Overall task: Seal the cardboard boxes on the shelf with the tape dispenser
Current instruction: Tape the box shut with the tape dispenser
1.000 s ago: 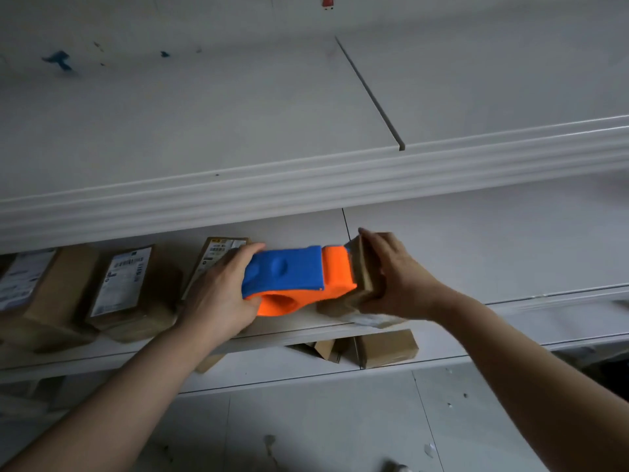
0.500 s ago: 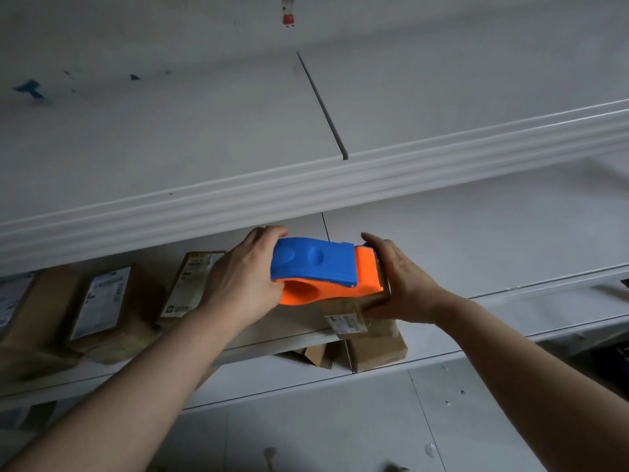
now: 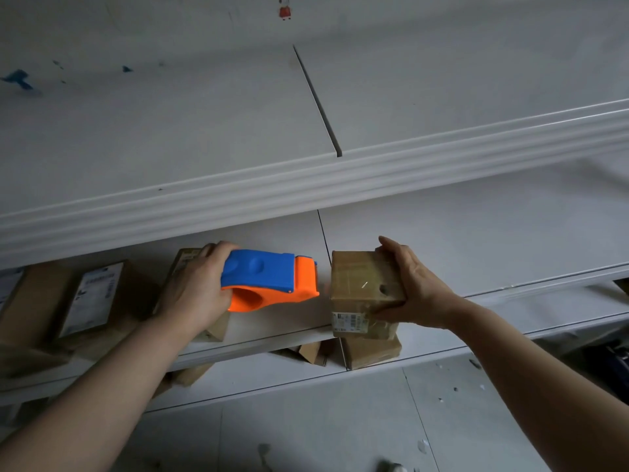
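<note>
Closest to me, I see the left hand wrapped round the back of the blue-and-orange tape dispenser, fingers curled over its top; its orange nose points at the small cardboard box just to its right, with a gap between them. The right hand grips that box from its right side, thumb low and fingers over the top, at the front edge of the shelf. Farther left, labelled boxes lie on the same shelf, and the upper shelf runs above.
</note>
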`<state>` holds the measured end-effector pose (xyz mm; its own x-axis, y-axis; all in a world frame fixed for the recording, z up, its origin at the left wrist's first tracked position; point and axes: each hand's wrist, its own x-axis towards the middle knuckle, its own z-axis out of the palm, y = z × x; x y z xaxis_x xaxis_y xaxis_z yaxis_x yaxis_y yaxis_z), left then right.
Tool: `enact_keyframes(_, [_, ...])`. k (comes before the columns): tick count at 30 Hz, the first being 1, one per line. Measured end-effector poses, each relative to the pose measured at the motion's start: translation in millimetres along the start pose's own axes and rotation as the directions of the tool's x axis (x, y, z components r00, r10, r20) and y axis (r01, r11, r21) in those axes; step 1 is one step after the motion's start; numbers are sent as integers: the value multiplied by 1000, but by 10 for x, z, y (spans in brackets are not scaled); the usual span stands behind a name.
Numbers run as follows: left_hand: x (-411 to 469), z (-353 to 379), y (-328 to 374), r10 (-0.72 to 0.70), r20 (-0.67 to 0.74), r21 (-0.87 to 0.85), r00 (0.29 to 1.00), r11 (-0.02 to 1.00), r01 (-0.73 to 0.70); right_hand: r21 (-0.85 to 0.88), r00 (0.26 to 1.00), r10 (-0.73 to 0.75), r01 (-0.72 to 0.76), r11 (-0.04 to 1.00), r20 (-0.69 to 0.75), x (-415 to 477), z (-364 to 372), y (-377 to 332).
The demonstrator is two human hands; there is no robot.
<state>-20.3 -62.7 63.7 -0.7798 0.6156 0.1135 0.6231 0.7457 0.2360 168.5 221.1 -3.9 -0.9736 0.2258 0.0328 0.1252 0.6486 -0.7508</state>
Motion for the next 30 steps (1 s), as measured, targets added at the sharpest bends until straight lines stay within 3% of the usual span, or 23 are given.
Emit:
enact_keyframes(3, [-6, 114, 137, -4, 17, 21, 1000, 1000, 4, -57, 1000, 23, -22, 998, 17, -18, -44, -30])
enact_keyframes(5, [-10, 159, 182, -12, 27, 1, 1000, 1000, 12, -239, 991, 75, -46, 970, 114, -12, -130, -106])
enact_keyframes(7, [-8, 179, 187, -15, 31, -10, 999, 1000, 15, -471, 971, 153, -48, 881, 187, 19, -179, -278])
enact_keyframes(11, [-6, 200, 190, -8, 29, -29, 1000, 1000, 8, -713, 976, 65, 105, 693, 206, 63, 45, -560])
enact_keyframes(17, [-99, 275, 158, 13, 50, -80, 999, 997, -9, -764, 973, 67, 128, 632, 219, 142, 111, -682])
enact_keyframes(30, [-103, 195, 233, 106, 2, -157, 994, 982, -105, -664, 993, -14, 92, 742, 121, 137, 69, -569])
